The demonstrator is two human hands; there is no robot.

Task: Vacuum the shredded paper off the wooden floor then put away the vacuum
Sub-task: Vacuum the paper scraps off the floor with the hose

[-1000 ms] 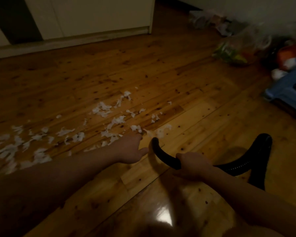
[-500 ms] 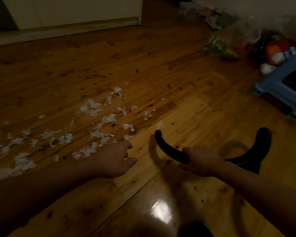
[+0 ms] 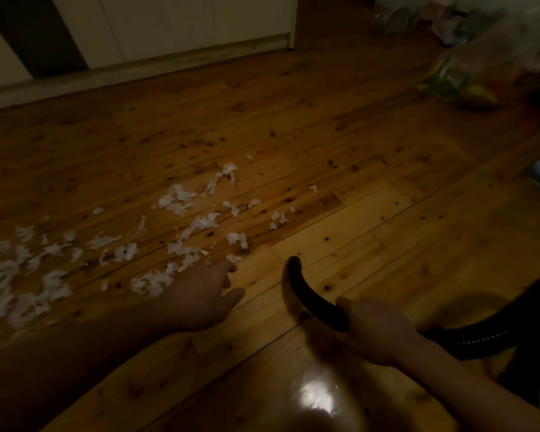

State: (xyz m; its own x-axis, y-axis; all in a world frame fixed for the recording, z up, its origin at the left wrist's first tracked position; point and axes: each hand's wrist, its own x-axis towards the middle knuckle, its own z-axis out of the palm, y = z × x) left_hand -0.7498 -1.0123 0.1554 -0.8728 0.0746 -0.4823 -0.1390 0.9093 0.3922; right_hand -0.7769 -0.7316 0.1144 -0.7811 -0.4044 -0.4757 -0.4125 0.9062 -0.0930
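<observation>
Floor (image 3: 356, 135): knotty wooden boards in dim warm light fill most of the view, with a glare spot near the bottom edge.
Cupboard (image 3: 184, 23): pale doors line the far wall, well apart from the work.
Paper (image 3: 176, 201): white shreds lie scattered in a loose band from the middle of the floor out to the left edge. Most are not yet picked up, so the vacuuming looks barely begun.
Bags (image 3: 480, 73): clear plastic bags of clutter sit in the far right corner, clear of the mess.
Hose (image 3: 468, 341): a black ribbed hose trails from the right hand off to the right. The vacuum's body is not in view.
Left hand (image 3: 197, 297): palm down, fingers loosely spread and holding nothing, low over the boards just beside the nearest shreds, perhaps ready to nudge them toward the suction.
Right hand (image 3: 378, 328): its fingers curl round the back end of the nozzle, likely so the tip can be steered.
Nozzle (image 3: 312, 297): a curved black tube, its open tip low to the boards and aimed at the closest shreds, near them but not touching.
</observation>
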